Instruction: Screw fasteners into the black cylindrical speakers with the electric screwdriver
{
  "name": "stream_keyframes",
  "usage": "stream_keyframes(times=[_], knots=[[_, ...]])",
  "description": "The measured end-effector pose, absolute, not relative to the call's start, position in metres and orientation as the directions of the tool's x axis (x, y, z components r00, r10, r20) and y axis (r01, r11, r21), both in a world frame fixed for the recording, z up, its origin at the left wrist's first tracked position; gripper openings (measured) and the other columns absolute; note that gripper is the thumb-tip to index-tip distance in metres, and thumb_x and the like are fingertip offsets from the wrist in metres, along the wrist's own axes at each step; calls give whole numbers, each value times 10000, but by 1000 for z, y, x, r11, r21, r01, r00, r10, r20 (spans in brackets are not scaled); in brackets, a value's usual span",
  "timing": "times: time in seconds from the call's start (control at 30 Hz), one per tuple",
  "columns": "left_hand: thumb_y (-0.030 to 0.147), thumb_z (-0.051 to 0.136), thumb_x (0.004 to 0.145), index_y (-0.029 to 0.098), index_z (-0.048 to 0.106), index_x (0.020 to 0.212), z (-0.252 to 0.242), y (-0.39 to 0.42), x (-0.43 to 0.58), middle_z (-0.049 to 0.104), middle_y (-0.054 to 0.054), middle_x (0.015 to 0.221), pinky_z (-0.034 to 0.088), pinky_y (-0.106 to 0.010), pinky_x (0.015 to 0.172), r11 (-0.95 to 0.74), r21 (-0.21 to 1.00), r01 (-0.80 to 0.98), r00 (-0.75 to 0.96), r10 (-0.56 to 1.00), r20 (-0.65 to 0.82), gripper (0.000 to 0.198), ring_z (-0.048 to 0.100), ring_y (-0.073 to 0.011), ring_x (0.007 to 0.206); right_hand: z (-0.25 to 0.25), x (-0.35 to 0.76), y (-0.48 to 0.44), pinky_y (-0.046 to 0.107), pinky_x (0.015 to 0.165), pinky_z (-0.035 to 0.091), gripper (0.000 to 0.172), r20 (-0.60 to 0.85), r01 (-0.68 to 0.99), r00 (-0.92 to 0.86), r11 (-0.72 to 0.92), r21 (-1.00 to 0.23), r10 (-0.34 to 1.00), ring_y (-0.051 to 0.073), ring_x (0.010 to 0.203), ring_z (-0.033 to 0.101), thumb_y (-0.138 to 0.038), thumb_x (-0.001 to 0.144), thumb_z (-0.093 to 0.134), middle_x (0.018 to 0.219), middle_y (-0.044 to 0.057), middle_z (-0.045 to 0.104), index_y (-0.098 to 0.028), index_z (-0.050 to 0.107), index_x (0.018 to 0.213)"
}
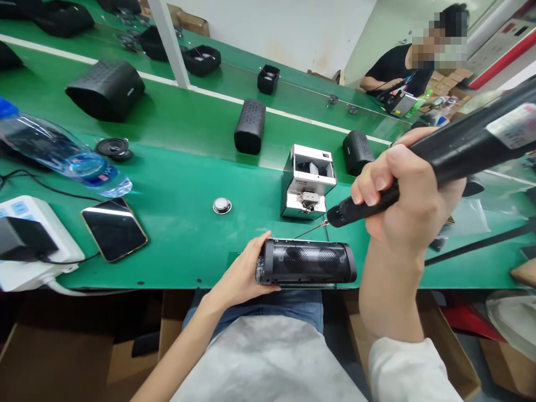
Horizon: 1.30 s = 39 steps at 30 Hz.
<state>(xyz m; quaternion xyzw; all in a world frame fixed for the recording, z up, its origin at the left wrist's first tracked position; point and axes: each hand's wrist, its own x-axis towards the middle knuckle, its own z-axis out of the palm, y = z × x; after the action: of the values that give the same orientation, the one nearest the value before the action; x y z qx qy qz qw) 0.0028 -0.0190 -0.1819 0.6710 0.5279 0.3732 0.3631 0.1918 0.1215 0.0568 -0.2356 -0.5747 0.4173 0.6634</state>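
Observation:
My left hand grips the left end of a black speaker housing with a perforated front, held at the table's near edge. Wrapped around a black electric screwdriver is my right hand, raised to the right. The screwdriver's thin bit points down and left, its tip at the far edge of the housing; whether it touches a screw I cannot tell. Just beyond stands a silver and black screw feeder. A small round metal-rimmed part lies on the green mat to the left of it.
At the left are a phone, a white power strip with cables, a water bottle and a loose speaker driver. Black speaker housings stand along the green conveyor. A co-worker sits across, at the upper right.

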Motion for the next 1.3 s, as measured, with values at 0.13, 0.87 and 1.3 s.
stream_keyframes(times=[0.13, 0.87, 1.3], knots=[[286, 1032, 808, 363, 182, 1825, -182, -20, 3, 409, -173, 1831, 467, -647, 1374, -178, 885, 431, 163, 980, 118, 1328, 428, -453, 1713, 61, 184, 111, 286, 402, 362, 83, 545, -305, -31, 511, -804, 838, 107, 426, 435, -184, 909, 729, 623, -51, 451, -228, 661, 924], [173, 883, 821, 324, 347, 1733, -210, -21, 0, 525, -169, 1755, 534, -653, 1317, -141, 896, 420, 72, 990, 122, 1069, 602, -444, 1591, 4, 163, 104, 195, 441, 427, 386, 369, -306, -363, 264, -915, 856, 79, 470, 503, -345, 866, 921, 652, -37, 537, -178, 574, 880], [309, 901, 668, 365, 385, 1693, -242, -16, 5, 607, -141, 1683, 542, -688, 1286, -131, 912, 388, -47, 986, 162, 1150, 649, -501, 1513, 2, 162, 115, 212, 455, 415, 490, 230, -295, -508, 83, -952, 830, 86, 466, 456, -432, 762, 988, 604, -51, 508, -185, 599, 929]])
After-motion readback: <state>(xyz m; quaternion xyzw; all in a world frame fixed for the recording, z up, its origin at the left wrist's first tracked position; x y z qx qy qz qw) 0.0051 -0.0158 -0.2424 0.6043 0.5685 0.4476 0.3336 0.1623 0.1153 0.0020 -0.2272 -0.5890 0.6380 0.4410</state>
